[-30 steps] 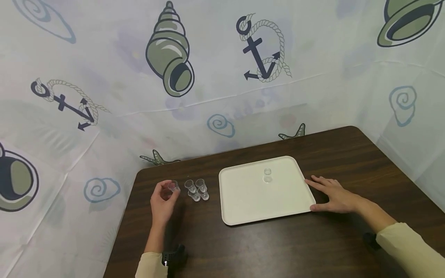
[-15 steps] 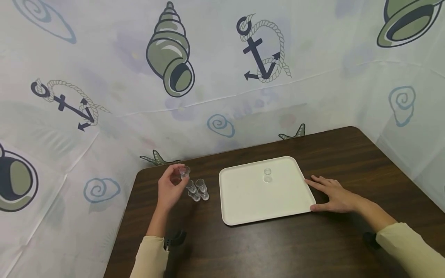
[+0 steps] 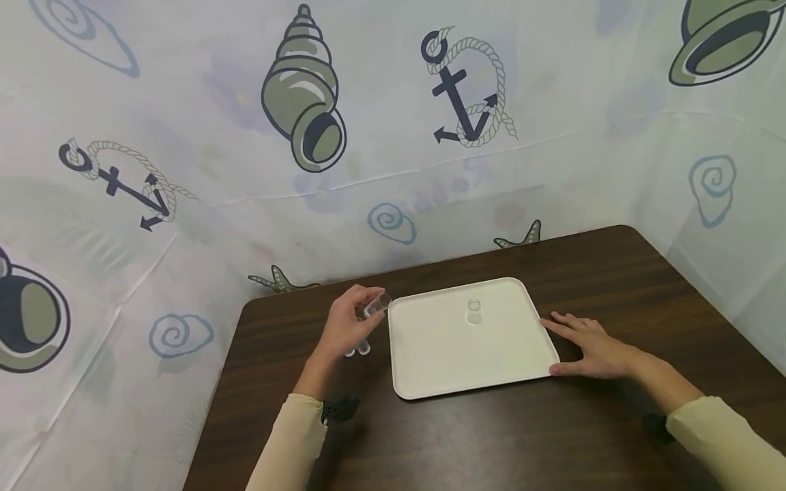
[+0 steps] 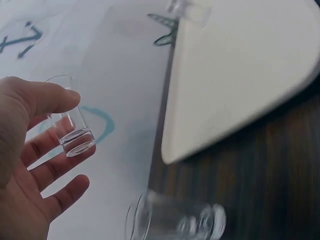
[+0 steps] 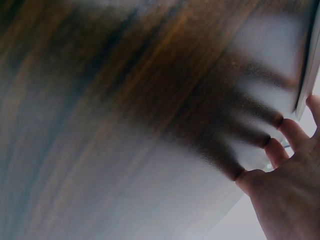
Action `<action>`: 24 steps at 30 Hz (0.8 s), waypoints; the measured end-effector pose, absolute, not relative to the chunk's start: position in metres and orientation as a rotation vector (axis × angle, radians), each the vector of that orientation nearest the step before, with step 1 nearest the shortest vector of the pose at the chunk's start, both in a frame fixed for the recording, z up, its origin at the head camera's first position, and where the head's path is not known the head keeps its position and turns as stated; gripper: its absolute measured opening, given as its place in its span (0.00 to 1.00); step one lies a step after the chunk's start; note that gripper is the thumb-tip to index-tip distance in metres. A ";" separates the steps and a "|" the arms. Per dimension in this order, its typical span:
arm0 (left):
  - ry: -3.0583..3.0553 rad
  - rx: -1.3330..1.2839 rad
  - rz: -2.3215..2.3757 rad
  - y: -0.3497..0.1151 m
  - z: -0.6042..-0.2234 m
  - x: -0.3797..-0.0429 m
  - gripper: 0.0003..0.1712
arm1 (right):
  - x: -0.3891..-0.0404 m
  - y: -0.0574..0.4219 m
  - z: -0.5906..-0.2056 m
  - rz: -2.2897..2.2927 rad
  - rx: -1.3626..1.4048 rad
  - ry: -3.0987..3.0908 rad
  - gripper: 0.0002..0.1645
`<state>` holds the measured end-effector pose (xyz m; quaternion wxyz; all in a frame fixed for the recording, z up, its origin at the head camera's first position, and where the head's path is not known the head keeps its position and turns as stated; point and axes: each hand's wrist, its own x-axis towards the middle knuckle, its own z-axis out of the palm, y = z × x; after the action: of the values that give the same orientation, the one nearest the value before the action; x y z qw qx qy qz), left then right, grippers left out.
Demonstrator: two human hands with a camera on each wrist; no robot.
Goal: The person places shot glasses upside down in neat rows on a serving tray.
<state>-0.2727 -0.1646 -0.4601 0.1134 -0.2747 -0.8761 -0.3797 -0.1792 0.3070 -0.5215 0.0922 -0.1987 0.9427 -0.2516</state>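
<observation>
A small clear shot glass [image 3: 379,303] is pinched between the thumb and fingers of my left hand [image 3: 344,324], tilted, near the left rim of a white tray [image 3: 454,361]. In the left wrist view the thumb lies across this held glass [image 4: 75,131]. Another shot glass [image 3: 473,310] stands on the tray towards its back. Below the left hand are more shot glasses [image 3: 364,348], mostly hidden by it; one such glass [image 4: 175,220] shows at the bottom of the left wrist view. My right hand [image 3: 595,351] spreads its fingers against the tray's right edge, holding nothing.
The dark wood-grain table [image 3: 467,436] carries everything. A pale cloth [image 3: 393,136] printed with shells and anchors hangs behind the table and along its sides.
My left hand has carried its shot glass rightwards, over the standing glasses, to the tray's left rim, and the glass has tipped. The right hand and the tray stay put.
</observation>
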 end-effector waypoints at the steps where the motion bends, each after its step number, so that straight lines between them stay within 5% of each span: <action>1: -2.585 -0.829 -1.093 -0.158 -0.461 -0.274 0.23 | -0.179 0.307 -0.521 -0.743 -0.586 2.800 0.55; 24: -2.788 -1.075 -0.496 -0.068 -0.494 -0.288 0.16 | -0.180 0.308 -0.523 -0.794 -0.618 2.800 0.54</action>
<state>-0.2884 -0.0683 -0.4943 0.0563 -0.3544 -0.9190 -0.1636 -0.1801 0.3077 -0.5227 0.0832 -0.2070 0.9378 -0.2660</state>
